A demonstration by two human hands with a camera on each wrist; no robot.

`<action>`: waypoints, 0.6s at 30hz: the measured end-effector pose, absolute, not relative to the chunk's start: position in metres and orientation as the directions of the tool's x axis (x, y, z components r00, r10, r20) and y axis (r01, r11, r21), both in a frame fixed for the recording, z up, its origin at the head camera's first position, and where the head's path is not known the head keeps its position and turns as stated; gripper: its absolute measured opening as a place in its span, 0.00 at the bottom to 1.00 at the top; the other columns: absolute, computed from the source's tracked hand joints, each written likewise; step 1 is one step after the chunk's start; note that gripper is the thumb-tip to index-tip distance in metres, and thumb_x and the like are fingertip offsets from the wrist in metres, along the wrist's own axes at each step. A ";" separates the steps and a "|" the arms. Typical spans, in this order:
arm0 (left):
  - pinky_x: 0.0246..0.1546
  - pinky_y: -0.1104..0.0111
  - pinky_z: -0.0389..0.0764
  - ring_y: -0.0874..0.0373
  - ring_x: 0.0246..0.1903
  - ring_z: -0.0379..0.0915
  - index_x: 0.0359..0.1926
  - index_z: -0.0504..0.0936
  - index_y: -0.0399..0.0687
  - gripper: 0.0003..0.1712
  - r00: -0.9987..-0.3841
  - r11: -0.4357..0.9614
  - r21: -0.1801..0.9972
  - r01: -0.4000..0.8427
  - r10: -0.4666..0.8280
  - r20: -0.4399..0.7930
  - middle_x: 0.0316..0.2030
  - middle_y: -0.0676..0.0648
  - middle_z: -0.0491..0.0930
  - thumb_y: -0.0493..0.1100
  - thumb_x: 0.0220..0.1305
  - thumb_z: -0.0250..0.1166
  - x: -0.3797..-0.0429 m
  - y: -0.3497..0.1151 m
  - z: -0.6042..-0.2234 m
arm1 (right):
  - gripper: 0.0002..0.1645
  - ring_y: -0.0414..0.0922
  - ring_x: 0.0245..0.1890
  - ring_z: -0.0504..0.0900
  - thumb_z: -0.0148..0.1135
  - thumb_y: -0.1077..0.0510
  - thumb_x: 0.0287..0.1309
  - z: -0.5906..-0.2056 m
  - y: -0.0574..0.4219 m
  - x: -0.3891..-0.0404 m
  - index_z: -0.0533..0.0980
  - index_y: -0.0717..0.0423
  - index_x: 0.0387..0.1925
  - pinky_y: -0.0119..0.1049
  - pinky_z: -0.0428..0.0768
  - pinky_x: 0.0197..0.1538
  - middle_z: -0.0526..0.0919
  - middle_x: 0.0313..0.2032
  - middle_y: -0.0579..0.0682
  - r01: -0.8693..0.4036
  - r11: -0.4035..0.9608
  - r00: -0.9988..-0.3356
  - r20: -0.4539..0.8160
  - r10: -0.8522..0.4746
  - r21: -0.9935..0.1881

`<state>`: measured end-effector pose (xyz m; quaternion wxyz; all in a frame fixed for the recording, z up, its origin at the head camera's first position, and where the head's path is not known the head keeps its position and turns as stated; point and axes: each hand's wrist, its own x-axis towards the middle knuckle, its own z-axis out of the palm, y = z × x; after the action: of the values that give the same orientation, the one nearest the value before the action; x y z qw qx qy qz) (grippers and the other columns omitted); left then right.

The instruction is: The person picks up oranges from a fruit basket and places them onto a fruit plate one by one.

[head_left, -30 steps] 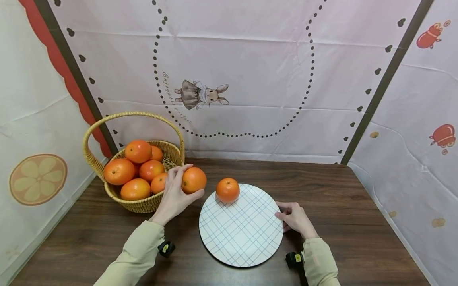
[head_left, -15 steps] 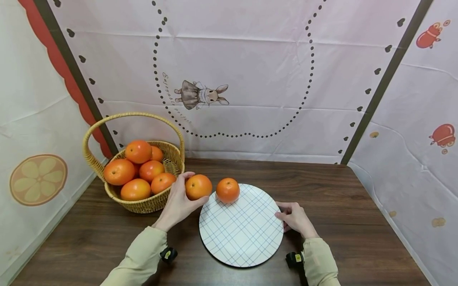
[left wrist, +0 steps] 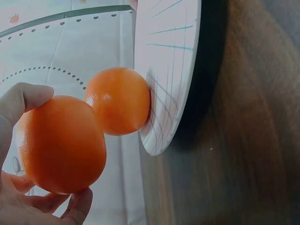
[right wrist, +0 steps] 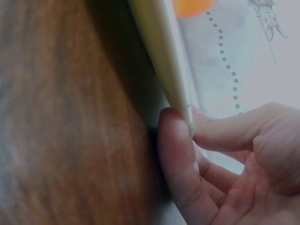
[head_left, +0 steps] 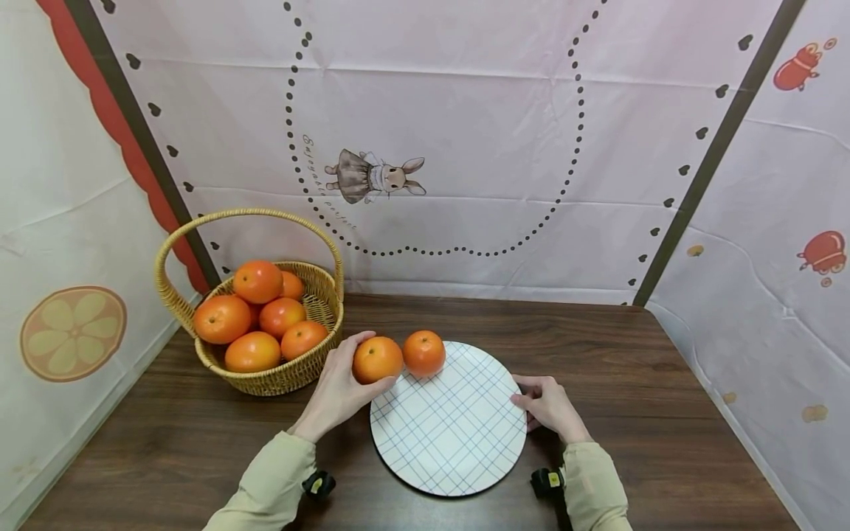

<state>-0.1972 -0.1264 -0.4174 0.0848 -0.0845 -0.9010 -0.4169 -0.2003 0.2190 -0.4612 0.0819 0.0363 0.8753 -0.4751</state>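
My left hand [head_left: 340,387] grips an orange [head_left: 378,360] between thumb and fingers, at the upper left rim of a round white plate [head_left: 458,435] with blue check lines. In the left wrist view the held orange [left wrist: 63,145] hangs off the plate, close to a second orange [left wrist: 119,101]. That second orange [head_left: 423,354] sits on the plate near its far left rim. At the plate's right rim is my right hand [head_left: 547,405]. The right wrist view has its thumb and finger [right wrist: 178,145] pinching the plate's edge [right wrist: 171,61].
A wicker basket [head_left: 279,380] with a tall arched handle stands at the back left. Several oranges [head_left: 222,319] lie heaped in it. Brown wood tabletop [head_left: 664,413] surrounds the plate. Printed cloth [head_left: 465,147] hangs behind and on both sides.
My left hand has carried its orange away from the basket, rightward and nearer to me, up beside the orange on the plate. The right hand and plate have stayed put.
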 end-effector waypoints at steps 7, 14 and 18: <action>0.53 0.52 0.74 0.43 0.56 0.68 0.69 0.69 0.47 0.45 -0.971 0.635 0.738 0.228 0.087 0.225 0.60 0.40 0.76 0.51 0.52 0.78 -0.192 -0.123 -0.424 | 0.26 0.44 0.20 0.80 0.63 0.65 0.64 -0.461 0.218 -0.201 0.75 0.62 0.64 0.39 0.84 0.25 0.79 0.26 0.56 0.139 0.545 -0.984 -0.177 -0.018 -0.827; 0.53 0.52 0.74 0.44 0.55 0.69 0.67 0.71 0.46 0.45 -0.967 0.636 0.732 0.246 0.109 0.231 0.59 0.39 0.77 0.50 0.50 0.79 -0.189 -0.118 -0.431 | 0.26 0.44 0.19 0.80 0.63 0.66 0.64 -0.460 0.218 -0.200 0.75 0.62 0.64 0.39 0.84 0.25 0.79 0.26 0.56 0.144 0.551 -0.984 -0.179 -0.011 -0.822; 0.53 0.53 0.74 0.45 0.54 0.69 0.67 0.71 0.45 0.45 -0.966 0.634 0.731 0.254 0.123 0.228 0.58 0.40 0.77 0.50 0.49 0.80 -0.187 -0.115 -0.435 | 0.26 0.44 0.19 0.80 0.63 0.66 0.64 -0.460 0.218 -0.200 0.76 0.61 0.64 0.39 0.84 0.25 0.78 0.26 0.56 0.139 0.553 -0.984 -0.176 -0.014 -0.822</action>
<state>-0.1871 -0.1152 -0.4351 0.0785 -0.1046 -0.9004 -0.4149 -0.2000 0.2182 -0.4602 0.0809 0.0358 0.8774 -0.4716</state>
